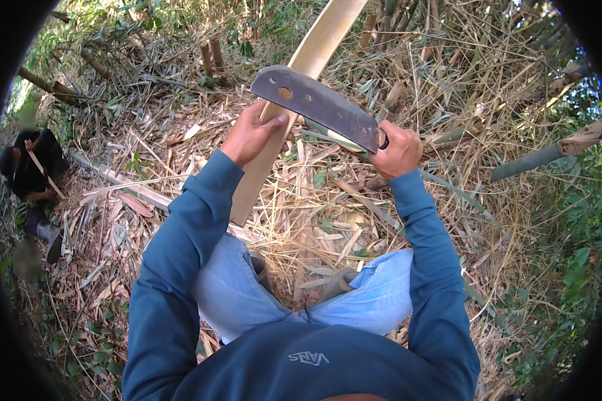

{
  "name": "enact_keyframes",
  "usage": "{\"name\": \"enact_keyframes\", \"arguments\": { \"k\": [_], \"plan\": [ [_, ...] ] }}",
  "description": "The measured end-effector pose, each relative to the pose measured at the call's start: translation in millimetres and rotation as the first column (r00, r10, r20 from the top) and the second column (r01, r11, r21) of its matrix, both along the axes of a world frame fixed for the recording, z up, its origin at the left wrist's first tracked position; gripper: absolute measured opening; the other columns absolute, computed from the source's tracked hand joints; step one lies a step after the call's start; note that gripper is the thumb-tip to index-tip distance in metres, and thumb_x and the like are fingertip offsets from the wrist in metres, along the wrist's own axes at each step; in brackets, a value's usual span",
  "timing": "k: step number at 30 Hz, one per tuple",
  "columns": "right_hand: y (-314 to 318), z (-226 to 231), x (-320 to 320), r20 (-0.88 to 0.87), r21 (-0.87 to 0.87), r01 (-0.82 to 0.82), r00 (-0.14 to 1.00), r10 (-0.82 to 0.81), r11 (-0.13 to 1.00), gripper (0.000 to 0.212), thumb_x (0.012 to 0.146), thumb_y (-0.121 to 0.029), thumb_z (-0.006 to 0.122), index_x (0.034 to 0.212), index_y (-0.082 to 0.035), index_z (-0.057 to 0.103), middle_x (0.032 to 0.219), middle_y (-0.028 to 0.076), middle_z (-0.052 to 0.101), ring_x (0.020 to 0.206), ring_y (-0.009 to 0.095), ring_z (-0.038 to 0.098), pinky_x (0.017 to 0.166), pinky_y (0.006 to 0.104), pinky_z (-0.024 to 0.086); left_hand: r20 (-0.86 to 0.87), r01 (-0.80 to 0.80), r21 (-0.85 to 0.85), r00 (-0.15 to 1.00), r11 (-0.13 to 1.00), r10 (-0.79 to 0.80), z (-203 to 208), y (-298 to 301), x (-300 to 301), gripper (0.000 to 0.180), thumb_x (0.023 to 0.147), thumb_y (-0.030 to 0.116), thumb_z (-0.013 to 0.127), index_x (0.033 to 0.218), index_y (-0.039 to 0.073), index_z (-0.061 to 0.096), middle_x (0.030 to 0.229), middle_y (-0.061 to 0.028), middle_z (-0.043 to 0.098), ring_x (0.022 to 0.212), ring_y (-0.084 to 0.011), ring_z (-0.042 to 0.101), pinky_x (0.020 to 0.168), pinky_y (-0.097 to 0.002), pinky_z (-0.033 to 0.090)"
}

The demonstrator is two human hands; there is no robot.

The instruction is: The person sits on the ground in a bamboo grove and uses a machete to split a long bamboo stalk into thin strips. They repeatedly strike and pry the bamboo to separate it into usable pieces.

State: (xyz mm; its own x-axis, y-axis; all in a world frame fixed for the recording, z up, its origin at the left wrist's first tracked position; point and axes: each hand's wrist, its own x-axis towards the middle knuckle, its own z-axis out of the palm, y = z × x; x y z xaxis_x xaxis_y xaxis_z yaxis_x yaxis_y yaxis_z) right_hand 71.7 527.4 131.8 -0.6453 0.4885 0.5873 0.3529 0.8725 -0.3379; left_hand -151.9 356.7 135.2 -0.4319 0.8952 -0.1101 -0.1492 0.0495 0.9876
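A person in a blue sweater [261, 364] and faded jeans [231, 294] is holding a pale strip [322, 47] and a dark blade [341, 117] above ground [301, 207] littered with dry leaves and shavings. The left hand [253, 136] is clamping on the strip, its thumb lying across the pale face just below the blade. The right hand [398, 150] is closing firmly around the grip end of the blade, its fingers hiding most of whatever handle is there. The strip is slanting from the upper edge of the view down past the left hand, its lower end stopping near the left knee. The blade, pierced by several holes, is crossing over the strip, its far end reaching above the left hand; whether its edge is touching the strip is hard to tell. Two boots [336, 284] are showing between the bent knees. At far left, a second person [27, 157] in dark clothing is sitting low among the litter, holding a thin stick [43, 172]. At right, a green pole [535, 160] with a brownish end is jutting in above the brush, while two short stumps [212, 59] are standing beyond the strip, to its left
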Motion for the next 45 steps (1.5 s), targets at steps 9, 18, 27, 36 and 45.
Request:
{"name": "enact_keyframes", "arguments": {
  "k": [9, 18, 27, 36, 45],
  "plan": [
    [9.4, -2.8, -8.1, -0.137, 0.129, 0.024, 0.991, -0.006, 0.991, 0.037, 0.076, -0.037, 0.065, 0.067, -0.004, 0.051, 0.063, 0.014, 0.055, 0.060, 0.033, 0.058, 0.055, 0.0428, 0.044, -0.046, 0.121, -0.052, 0.991, 0.991, -0.123, 8.3, -2.5, 24.9, 0.037, 0.094, 0.008, 0.056, 0.126, -0.002, 0.043, 0.104, -0.0142, 0.061, 0.074, -0.0195, 0.065, 0.059, -0.0301, 0.057],
    [20.1, 11.9, 2.5, -0.122, 0.132, 0.094, 0.989, -0.078, 0.987, 0.040, 0.075, -0.040, 0.069, 0.067, -0.005, 0.053, 0.065, 0.015, 0.058, 0.061, 0.036, 0.059, 0.056, 0.0453, 0.045, -0.083, 0.200, -0.063, 0.975, 0.978, -0.204, 15.5, -7.5, 27.7, 0.040, 0.092, 0.017, 0.062, 0.121, -0.004, 0.046, 0.087, -0.0108, 0.059, 0.070, -0.0172, 0.063, 0.058, -0.0294, 0.058],
    [33.6, 15.3, 11.6, -0.149, 0.110, 0.182, 0.975, -0.165, 0.977, 0.053, 0.079, -0.055, 0.064, 0.066, -0.005, 0.054, 0.060, 0.015, 0.057, 0.056, 0.033, 0.061, 0.053, 0.0441, 0.046, -0.096, 0.238, -0.087, 0.965, 0.967, -0.246, 10.0, -9.3, 30.5, 0.043, 0.090, 0.021, 0.064, 0.119, -0.005, 0.046, 0.083, -0.0105, 0.059, 0.069, -0.0173, 0.063, 0.055, -0.0293, 0.056],
    [43.6, 35.3, 31.6, -0.166, -0.002, 0.284, 0.946, -0.280, 0.959, 0.034, 0.075, -0.037, 0.070, 0.074, -0.005, 0.060, 0.064, 0.016, 0.061, 0.060, 0.033, 0.063, 0.057, 0.0426, 0.048, -0.144, 0.304, -0.141, 0.935, 0.942, -0.323, 5.7, -10.3, 33.7, 0.039, 0.092, 0.022, 0.062, 0.117, -0.004, 0.048, 0.077, -0.0097, 0.062, 0.062, -0.0159, 0.063, 0.055, -0.0296, 0.054],
    [59.5, 43.5, 56.1, -0.125, -0.122, 0.430, 0.887, -0.444, 0.894, 0.027, 0.072, -0.036, 0.072, 0.076, -0.010, 0.063, 0.065, 0.015, 0.063, 0.064, 0.034, 0.064, 0.060, 0.0440, 0.050, -0.050, 0.370, -0.148, 0.923, 0.917, -0.381, 4.2, -7.0, 43.6, 0.041, 0.090, 0.022, 0.065, 0.117, -0.004, 0.049, 0.086, -0.0099, 0.060, 0.069, -0.0164, 0.064, 0.057, -0.0304, 0.058]
  ]
}}
